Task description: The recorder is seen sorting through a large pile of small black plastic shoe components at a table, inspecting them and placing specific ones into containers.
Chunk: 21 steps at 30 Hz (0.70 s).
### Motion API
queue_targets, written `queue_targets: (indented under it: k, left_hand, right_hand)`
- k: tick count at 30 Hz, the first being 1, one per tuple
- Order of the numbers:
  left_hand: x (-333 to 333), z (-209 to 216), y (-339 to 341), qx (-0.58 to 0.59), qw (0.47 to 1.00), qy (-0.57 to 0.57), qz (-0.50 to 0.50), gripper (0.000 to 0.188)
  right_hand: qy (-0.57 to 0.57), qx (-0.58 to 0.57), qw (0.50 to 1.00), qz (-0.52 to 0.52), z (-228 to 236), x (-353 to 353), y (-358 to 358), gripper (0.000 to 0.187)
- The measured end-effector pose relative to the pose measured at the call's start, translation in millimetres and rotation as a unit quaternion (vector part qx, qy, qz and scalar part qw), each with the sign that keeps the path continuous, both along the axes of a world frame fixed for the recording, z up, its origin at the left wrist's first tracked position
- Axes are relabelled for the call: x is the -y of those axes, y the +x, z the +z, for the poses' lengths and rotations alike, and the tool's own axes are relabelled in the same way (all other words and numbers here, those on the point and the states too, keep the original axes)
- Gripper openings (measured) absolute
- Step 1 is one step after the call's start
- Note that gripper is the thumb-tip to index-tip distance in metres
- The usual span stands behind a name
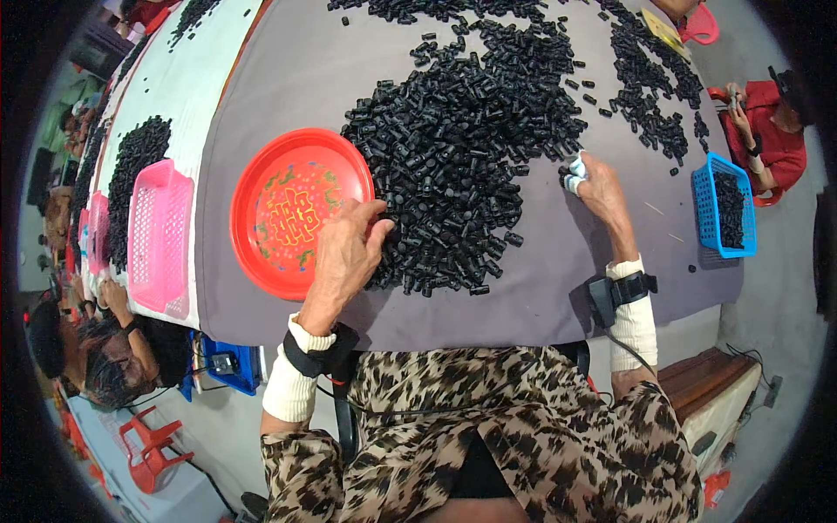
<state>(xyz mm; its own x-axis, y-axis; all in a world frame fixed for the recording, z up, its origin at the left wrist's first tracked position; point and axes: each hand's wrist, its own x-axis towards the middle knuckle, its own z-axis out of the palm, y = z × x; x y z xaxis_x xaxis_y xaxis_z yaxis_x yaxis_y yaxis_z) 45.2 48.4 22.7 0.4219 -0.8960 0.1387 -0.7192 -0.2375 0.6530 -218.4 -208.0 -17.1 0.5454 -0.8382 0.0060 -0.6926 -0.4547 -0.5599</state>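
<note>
Head view: Both of a worker's bare hands hovered low over a grey-covered table (540,283), on either side of a large pile of small black pieces (453,166). At left, the left hand (342,248) reached over the right rim of a round red tray (241,205), fingers bent and thumb slightly apart, by the pile's near left edge; whether it gripped anything could not be told. At right, the right hand (603,192) was closed, pinching a white and blue cloth (575,173), with a dark bit at the cloth's left edge. Two thin sticks (654,208) lay farther right, near a blue basket (739,252) holding more black pieces. A pink basket (159,295) stood left of the tray. At far right sat a person in red (782,144).
</note>
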Motion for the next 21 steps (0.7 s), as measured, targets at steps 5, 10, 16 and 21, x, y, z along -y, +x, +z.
queue_targets:
  k: [5, 10, 16, 21]
  left_hand:
    - [23.1, 13.9, -5.5, -0.036, 0.999, -0.009, -0.011, 0.021]
    - [38.5, 35.2, 26.3, -0.010, 0.999, -0.047, -0.010, 0.023]
    - [70.5, 72.7, 76.6, -0.171, 0.980, -0.069, 0.073, 0.028]
    - [35.3, 97.6, 149.4, -0.161, 0.967, -0.149, 0.131, 0.031]
  right_hand:
    - [0.067, 0.044, 0.996, 0.044, 3.5, -27.5, 17.1, 0.024]
    - [0.093, 0.098, 0.986, 0.099, 39.1, -73.6, 48.5, 0.026]
    - [0.365, 0.193, 0.810, 0.416, 35.9, -170.5, 76.7, 0.025]
    - [0.367, 0.102, 0.692, 0.613, -0.3, -254.6, 100.5, 0.024]
